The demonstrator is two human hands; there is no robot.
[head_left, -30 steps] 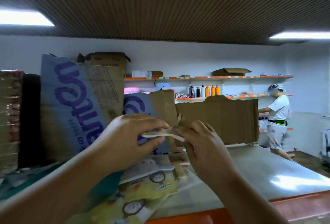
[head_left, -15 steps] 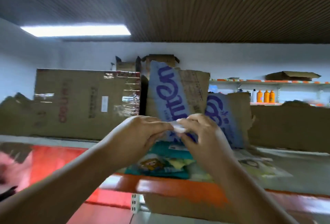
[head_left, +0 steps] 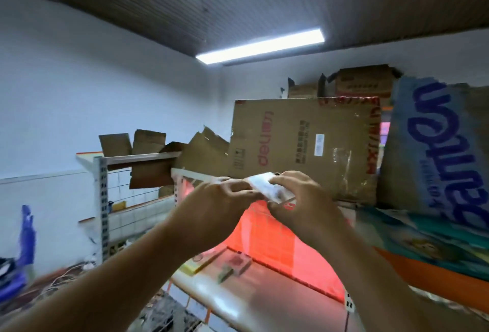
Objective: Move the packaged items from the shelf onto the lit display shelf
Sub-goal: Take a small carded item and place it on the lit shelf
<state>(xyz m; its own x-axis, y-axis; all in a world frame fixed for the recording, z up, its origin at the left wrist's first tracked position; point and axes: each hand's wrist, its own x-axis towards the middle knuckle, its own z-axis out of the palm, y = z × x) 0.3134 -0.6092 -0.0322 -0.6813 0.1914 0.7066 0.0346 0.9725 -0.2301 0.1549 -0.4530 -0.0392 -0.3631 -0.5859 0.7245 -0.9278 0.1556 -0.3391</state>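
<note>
**Small white packet** (head_left: 267, 188): flat, thin and pale, with faint print near its lower corner; detail was lost to motion blur. It was held in the air between both hands, in front of the brown cardboard box (head_left: 304, 146) and above the red-lit display shelf (head_left: 254, 302), touching neither.

**Grip:** the left hand (head_left: 219, 200) pinched the packet's left edge. The right hand (head_left: 301, 199) gripped its right end, with fingers (head_left: 289, 178) curled over the top. Both sets of fingers were closed on the packet.

**Step, as judged:** the carry. The packet was off the storage shelf and not yet set down.

**Next move, as judged:** it would call for lowering the packet onto the pale board of the display shelf, beside the small boxed items (head_left: 235, 264) and the yellow pad (head_left: 201, 263) lying there, and only then letting go. So light a packet probably needed no more than a soft pinch.

**Surroundings:** at right, the orange-edged shelf (head_left: 423, 272) carried teal packages (head_left: 423, 241) below a blue-lettered cardboard sheet (head_left: 436, 146).
</note>
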